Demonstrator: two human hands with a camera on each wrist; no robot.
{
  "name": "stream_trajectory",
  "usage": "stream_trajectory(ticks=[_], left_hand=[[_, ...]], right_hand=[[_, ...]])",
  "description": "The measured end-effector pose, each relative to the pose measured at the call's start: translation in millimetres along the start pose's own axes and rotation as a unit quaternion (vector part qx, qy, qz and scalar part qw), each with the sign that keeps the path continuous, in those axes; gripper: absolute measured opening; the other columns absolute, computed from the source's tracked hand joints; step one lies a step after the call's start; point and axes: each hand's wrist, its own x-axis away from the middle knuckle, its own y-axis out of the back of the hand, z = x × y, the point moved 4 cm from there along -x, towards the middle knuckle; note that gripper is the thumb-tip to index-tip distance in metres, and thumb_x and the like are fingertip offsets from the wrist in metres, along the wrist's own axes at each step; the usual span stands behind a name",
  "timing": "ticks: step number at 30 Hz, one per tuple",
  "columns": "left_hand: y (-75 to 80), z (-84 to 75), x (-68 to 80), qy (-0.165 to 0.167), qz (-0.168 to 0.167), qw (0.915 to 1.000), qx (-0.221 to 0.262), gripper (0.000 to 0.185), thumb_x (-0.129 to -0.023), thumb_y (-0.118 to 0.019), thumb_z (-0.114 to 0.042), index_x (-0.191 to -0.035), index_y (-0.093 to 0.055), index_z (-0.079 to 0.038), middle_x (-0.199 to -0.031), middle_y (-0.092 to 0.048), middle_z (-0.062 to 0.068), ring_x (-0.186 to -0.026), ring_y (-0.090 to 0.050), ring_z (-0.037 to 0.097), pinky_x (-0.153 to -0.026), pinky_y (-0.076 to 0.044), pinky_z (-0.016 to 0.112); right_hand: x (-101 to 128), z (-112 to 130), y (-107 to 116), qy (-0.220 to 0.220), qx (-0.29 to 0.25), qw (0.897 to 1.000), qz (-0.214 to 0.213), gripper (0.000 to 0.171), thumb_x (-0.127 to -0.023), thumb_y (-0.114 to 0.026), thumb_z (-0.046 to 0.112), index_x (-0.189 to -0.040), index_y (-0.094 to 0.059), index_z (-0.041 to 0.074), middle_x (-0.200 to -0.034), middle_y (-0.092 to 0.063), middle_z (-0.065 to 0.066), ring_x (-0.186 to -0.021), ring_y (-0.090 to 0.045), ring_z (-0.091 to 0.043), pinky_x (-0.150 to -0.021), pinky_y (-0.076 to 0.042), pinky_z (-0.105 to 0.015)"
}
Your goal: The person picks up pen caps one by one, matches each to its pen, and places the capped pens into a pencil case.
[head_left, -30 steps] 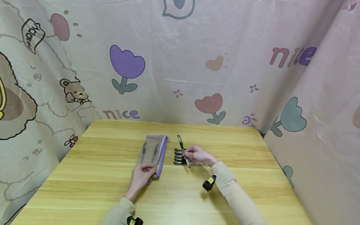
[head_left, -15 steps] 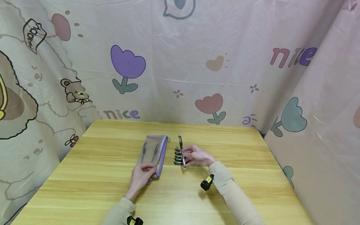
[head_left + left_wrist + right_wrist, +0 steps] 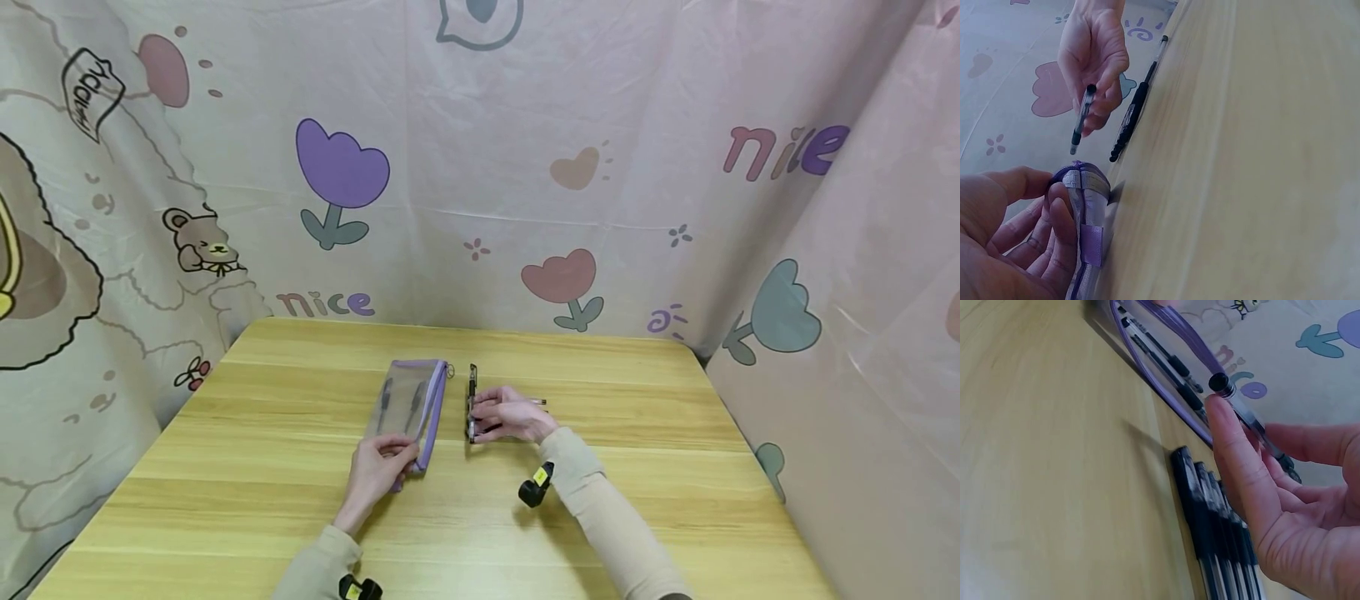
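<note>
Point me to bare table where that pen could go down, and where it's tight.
Bare wood: left of the pencil case to the table edge, the far strip by the curtain, and right of the right hand. Tight: the gap between the case and the pen row, where the right hand holds a pen and the left hand pinches the case's near end.

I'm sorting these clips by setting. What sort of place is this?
Probably a makeshift recording booth rather than a lived-in room: a plain wooden table is walled in on three sides by hung cartoon-print cloth. On the table there is only a clear pencil case and pens.
</note>
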Motion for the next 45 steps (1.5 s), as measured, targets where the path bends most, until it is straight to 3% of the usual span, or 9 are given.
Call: stream_trajectory(ticks=[18,29,34,40,45], left_hand=[[-1.4,-1.4,-0.4,0.000,-0.004,1.0000,0.004,0.019,-0.089,-0.074,-0.007,-0.103,-0.073,0.006,-0.075,-0.074,0.010,-0.051,-0.059,0.010,-0.043,-0.051,0.023],[-4.0,-2.4,-0.9,0.000,-0.004,1.0000,0.008,0.022,-0.091,-0.072,-0.010,-0.105,-0.073,0.007,-0.067,-0.071,0.007,-0.050,-0.057,0.008,-0.044,-0.051,0.022],[-3.6,-3.4,-0.3,0.000,-0.001,0.9999,0.017,0.024,-0.092,-0.072,-0.010,-0.107,-0.072,0.008,-0.068,-0.071,0.009,-0.050,-0.058,0.009,-0.044,-0.050,0.022],[-3.2,-3.9,-0.2,0.001,0.006,0.9998,0.019,0.025,-0.093,-0.071,-0.012,-0.109,-0.072,0.008,-0.066,-0.069,0.007,-0.050,-0.058,0.010,-0.044,-0.050,0.023],[-3.5,-3.8,-0.8,0.000,0.007,0.9997,0.022,0.024,-0.093,-0.071,-0.011,-0.108,-0.071,0.008,-0.066,-0.069,0.007,-0.050,-0.057,0.010,-0.043,-0.050,0.023]], right_hand=[[-30.3,-4.8,-33.2,-0.016,-0.015,1.000,0.005,0.034,-0.099,-0.050,-0.004,-0.131,-0.045,-0.015,-0.085,-0.067,-0.009,-0.073,-0.070,-0.017,-0.077,-0.064,-0.033],[-48.9,-8.2,-52.3,-0.035,-0.006,0.998,-0.050,0.010,-0.094,-0.057,-0.010,-0.103,-0.057,-0.006,-0.076,-0.066,-0.013,-0.062,-0.070,-0.017,-0.065,-0.062,-0.025],[-54.5,-7.2,-56.6,-0.021,0.018,0.996,-0.083,0.010,-0.090,-0.063,-0.011,-0.093,-0.058,-0.002,-0.074,-0.066,-0.011,-0.056,-0.068,-0.013,-0.060,-0.061,-0.021],[-58.1,-5.5,-59.8,-0.008,0.038,0.994,-0.103,0.010,-0.087,-0.066,-0.011,-0.096,-0.063,-0.007,-0.073,-0.065,-0.009,-0.055,-0.066,-0.012,-0.059,-0.059,-0.020],[-55.3,-6.9,-59.2,0.004,0.028,0.996,-0.089,0.021,-0.089,-0.065,-0.009,-0.110,-0.064,-0.013,-0.080,-0.070,-0.016,-0.058,-0.069,-0.013,-0.062,-0.061,-0.021]])
